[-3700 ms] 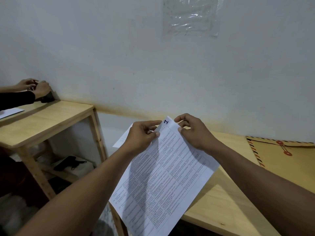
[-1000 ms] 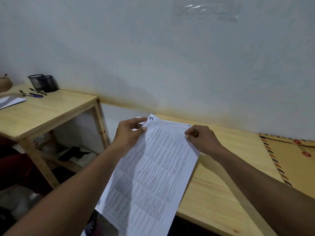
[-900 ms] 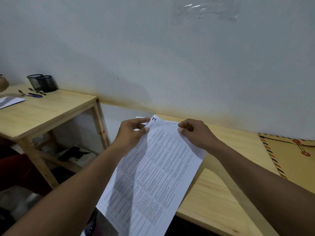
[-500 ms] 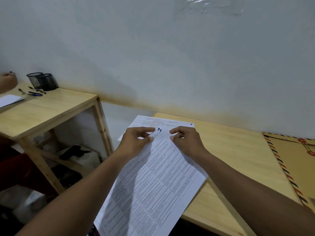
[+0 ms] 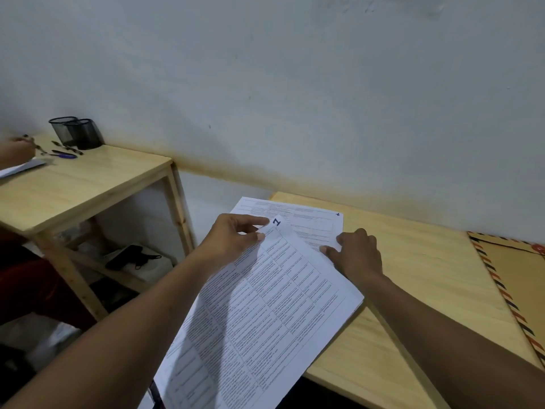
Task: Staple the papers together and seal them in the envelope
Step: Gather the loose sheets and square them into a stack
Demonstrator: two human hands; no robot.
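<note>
A printed sheet of paper (image 5: 265, 314) marked "1" at its top corner hangs over the left end of the wooden table (image 5: 413, 284). My left hand (image 5: 233, 240) pinches its top corner between thumb and fingers. My right hand (image 5: 356, 255) presses its fingers on the sheet's right edge. A second printed sheet (image 5: 306, 219) lies flat on the table under it, jutting past the table's left end. A brown envelope (image 5: 519, 278) with a striped border and red string buttons lies at the table's right side. No stapler is in view.
A second wooden table (image 5: 73, 184) stands to the left with black mesh pen cups (image 5: 76, 132), pens (image 5: 63, 152) and a white paper (image 5: 20, 168). Another person's hand (image 5: 14, 149) reaches over it. A black object (image 5: 129, 256) lies on its lower shelf.
The sheet came down from being held up in the air onto the table. My right hand slid from the top corner to the right edge. The view tilted downward.
</note>
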